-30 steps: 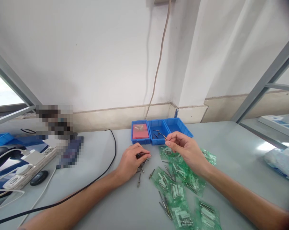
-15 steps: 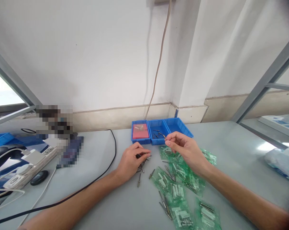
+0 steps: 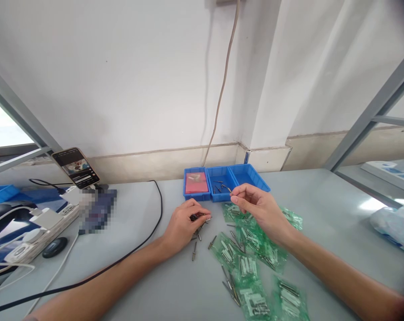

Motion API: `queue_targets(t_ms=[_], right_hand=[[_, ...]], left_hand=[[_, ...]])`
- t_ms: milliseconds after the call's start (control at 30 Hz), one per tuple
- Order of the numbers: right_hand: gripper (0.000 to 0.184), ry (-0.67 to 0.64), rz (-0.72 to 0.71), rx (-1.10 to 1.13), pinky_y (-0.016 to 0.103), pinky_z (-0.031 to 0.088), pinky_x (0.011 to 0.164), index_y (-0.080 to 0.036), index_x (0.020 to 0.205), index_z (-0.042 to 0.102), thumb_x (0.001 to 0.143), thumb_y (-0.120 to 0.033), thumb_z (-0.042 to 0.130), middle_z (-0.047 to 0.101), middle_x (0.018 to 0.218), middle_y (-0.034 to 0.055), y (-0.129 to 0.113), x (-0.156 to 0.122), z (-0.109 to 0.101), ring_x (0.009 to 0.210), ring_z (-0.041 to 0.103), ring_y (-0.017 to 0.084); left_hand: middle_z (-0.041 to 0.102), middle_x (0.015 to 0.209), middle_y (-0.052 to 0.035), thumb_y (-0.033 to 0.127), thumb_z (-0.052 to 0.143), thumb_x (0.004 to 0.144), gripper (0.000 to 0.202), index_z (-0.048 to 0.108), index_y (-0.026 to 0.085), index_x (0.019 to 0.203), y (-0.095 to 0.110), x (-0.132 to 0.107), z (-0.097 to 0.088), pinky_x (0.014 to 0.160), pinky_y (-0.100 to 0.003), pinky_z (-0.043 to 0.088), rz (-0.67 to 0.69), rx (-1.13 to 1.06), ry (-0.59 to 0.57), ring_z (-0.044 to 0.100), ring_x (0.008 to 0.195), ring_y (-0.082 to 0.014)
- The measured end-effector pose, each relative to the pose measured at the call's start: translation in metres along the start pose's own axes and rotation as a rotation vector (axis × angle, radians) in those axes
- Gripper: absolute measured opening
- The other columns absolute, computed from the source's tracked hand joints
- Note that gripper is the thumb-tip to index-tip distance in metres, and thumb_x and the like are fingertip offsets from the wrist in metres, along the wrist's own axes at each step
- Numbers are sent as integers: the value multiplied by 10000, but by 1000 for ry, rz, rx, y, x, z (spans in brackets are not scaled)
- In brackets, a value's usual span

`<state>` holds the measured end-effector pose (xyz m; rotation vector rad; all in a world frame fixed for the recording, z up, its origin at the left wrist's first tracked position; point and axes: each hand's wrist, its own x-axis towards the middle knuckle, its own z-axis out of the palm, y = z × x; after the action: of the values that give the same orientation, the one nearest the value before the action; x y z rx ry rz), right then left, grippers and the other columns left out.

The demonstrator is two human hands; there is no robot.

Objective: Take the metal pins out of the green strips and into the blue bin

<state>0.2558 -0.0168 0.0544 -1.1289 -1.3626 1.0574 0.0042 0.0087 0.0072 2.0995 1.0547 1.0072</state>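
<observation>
My right hand (image 3: 255,205) is raised in front of the middle blue bin, thumb and fingertips pinched on a slim metal bit (image 3: 228,190) with a gold-coloured part. On the table to its left, my left hand (image 3: 185,221) is closed around several slim metal bits (image 3: 207,218), partly hidden by the fingers. More bits lie under and beside that hand, with a single bit (image 3: 194,251) apart from them. Green plastic bags (image 3: 247,266) of bits with white labels spread below my right hand. Loose bits (image 3: 231,286) lie along their left side.
Three blue bins stand in a row: the left bin (image 3: 197,196) holds a red packet, the middle bin (image 3: 219,171) a few bits, the right bin (image 3: 250,168) stands beside it. A black cable (image 3: 135,248) crosses my left forearm. A phone (image 3: 75,167) and power strip (image 3: 21,253) are left.
Both hands stay almost in place, holding as before. The phone at the left, blurred over earlier, now shows plainly.
</observation>
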Motion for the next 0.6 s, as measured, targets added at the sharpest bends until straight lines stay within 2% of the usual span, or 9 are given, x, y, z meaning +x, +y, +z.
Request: queue_targets(t_ms=[433, 600], right_hand=[[320, -7, 10, 1, 302, 433, 649, -234, 944, 717, 877, -528, 825, 589, 767, -16, 4, 1, -2, 682, 498, 159], [321, -8, 8, -3, 299, 424, 646, -235, 941, 720, 871, -528, 831, 595, 772, -16, 3, 1, -2, 681, 494, 157]], left_hand=[[749, 916, -26, 393, 728, 989, 192, 845, 241, 968, -3, 4, 0, 739, -283, 480, -80, -4, 8, 664, 815, -174], [790, 887, -31, 418, 732, 968, 228, 839, 218, 952, -7, 4, 2, 743, -283, 492, -191, -84, 6, 681, 799, -185]])
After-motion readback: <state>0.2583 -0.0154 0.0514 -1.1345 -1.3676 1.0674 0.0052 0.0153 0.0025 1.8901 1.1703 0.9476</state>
